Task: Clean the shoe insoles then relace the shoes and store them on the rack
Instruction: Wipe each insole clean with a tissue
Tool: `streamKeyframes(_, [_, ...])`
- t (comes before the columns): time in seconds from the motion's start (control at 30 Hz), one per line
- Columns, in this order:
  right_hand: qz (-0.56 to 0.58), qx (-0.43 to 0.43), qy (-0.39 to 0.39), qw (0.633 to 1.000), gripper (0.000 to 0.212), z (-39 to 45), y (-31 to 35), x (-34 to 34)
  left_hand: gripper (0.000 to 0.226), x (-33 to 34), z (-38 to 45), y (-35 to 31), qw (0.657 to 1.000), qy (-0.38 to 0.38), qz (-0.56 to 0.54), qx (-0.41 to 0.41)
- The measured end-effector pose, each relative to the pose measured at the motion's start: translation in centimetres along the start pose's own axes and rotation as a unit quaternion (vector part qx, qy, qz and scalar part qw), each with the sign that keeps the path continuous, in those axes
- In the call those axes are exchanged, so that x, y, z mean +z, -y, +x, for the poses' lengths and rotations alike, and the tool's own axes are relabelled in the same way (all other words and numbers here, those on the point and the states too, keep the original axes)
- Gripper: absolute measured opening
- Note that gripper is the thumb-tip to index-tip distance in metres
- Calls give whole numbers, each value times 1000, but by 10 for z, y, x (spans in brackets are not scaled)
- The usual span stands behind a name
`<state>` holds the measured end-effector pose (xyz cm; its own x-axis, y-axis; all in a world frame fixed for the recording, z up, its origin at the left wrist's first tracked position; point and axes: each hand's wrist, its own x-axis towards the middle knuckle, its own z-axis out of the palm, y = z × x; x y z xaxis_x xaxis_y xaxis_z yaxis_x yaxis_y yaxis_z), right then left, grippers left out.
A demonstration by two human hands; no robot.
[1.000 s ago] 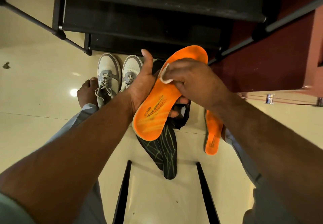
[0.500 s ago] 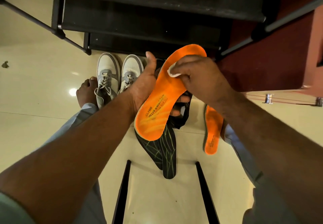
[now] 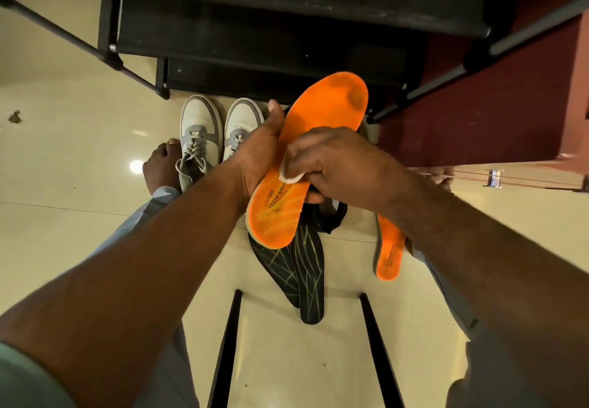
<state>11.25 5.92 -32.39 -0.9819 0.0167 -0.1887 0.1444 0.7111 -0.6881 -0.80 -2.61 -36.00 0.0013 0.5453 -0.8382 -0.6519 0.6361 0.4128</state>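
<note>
1. The left hand (image 3: 255,156) held the orange insole (image 3: 306,159) in the air above the floor (image 3: 79,216), thumb up along the insole's left edge and the other fingers curled round its underside, their tips just showing at its right edge.
2. The insole's long axis ran from the heel, low and near the person, up and away to the toe, which pointed towards the black shoe rack (image 3: 255,25).
3. The right hand (image 3: 334,165) lay across the insole's middle, its fingers pinching a small white wipe (image 3: 290,175) flat against the orange face.
4. A dark smudge sat on the toe end, ahead of the wipe along that long axis; the right hand was the nearer one to reach it, so the stroke probably had to travel away from the person.
5. A second orange insole (image 3: 389,254) lay on the floor towards the right, partly under the right forearm, and two black insoles (image 3: 302,267) lay just below the held one.
6. The grey-and-white shoes (image 3: 220,133) stood side by side at the foot of the rack, laced, beside a bare foot.
7. Cleaning looked to be mid-way, with storing not yet begun.
</note>
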Motion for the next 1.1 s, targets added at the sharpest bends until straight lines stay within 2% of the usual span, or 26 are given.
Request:
streamKeyframes(0.07, [-9,15,-8,1000,28,2,-6,2,83,-3,0,0,1000,3,-10,-15])
streamKeyframes(0.2, [-72,111,-98,986,32,-2,-39,-5,81,0,-10,-3,996,51,-31,-62])
streamKeyframes(0.27, [-65,91,-77,991,30,-2,-29,-5,76,0,-10,-5,997,35,-31,-55])
streamKeyframes(0.4, [4,33,28,999,26,2,1,-5,69,-5,-8,-7,999,-6,-38,-30])
streamKeyframes(0.57, [-80,159,-30,984,34,-4,-48,-12,73,-3,-10,-4,998,10,-40,-48])
streamKeyframes(0.6, [-76,157,-32,984,33,-5,-46,-10,73,-4,-11,-4,998,-1,-41,-49])
streamKeyframes(0.77, [6,37,25,999,26,0,-5,-2,65,-6,-7,-7,997,-53,-45,-24])
streamKeyframes(0.93, [-54,118,-59,990,30,-4,-43,-7,68,-5,-10,-5,999,-33,-25,-30])
streamKeyframes(1.1, [6,31,23,999,24,-3,-13,0,61,-6,-9,-4,996,-90,-8,-27])
